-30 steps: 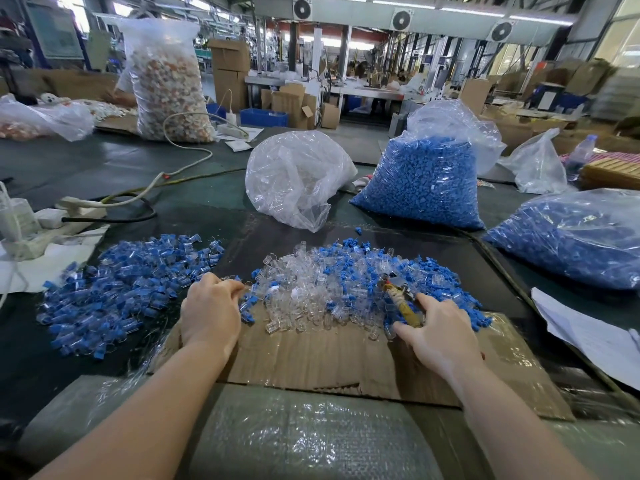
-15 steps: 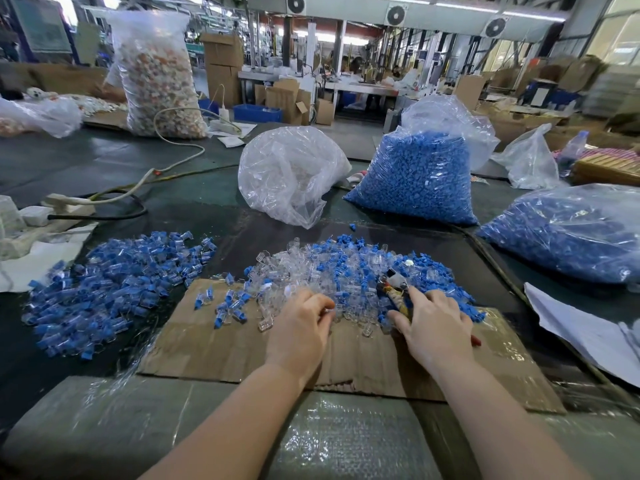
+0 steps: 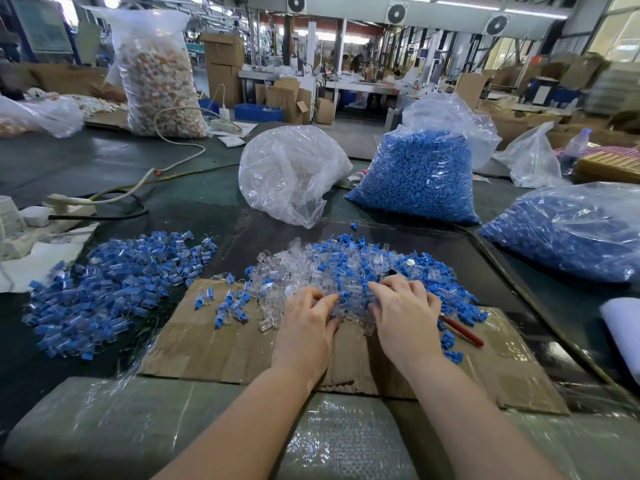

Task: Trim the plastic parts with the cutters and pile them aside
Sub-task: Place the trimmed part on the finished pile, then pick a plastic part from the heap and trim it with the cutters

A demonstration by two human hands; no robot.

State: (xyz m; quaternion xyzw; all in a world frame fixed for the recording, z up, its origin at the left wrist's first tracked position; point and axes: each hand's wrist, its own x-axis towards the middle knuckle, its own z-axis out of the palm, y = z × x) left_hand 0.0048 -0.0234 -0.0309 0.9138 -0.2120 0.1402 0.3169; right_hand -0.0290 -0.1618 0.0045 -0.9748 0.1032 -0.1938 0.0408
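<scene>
A heap of clear and blue plastic parts [image 3: 346,261] lies at the far edge of a cardboard sheet [image 3: 225,348]. My left hand [image 3: 304,323] rests on the heap's near edge, fingers spread over the clear pieces. My right hand [image 3: 405,313] reaches into the heap beside it. The cutters [image 3: 462,331] lie under its palm, with a red handle sticking out to the right. A separate pile of blue-capped parts [image 3: 114,271] sits to the left on the dark table. A few loose parts [image 3: 228,306] lie between the two piles.
Behind the heap stand a crumpled clear bag [image 3: 291,174] and a full bag of blue parts [image 3: 415,174]; another blue-filled bag [image 3: 568,233] lies at right. A power strip with cables [image 3: 69,202] is at left, white paper [image 3: 623,327] at right, bubble wrap [image 3: 207,427] along the front.
My left hand has swung from beside the left pile over to the mixed heap. My right hand has slid forward into the heap, so the cutters are now mostly hidden under it.
</scene>
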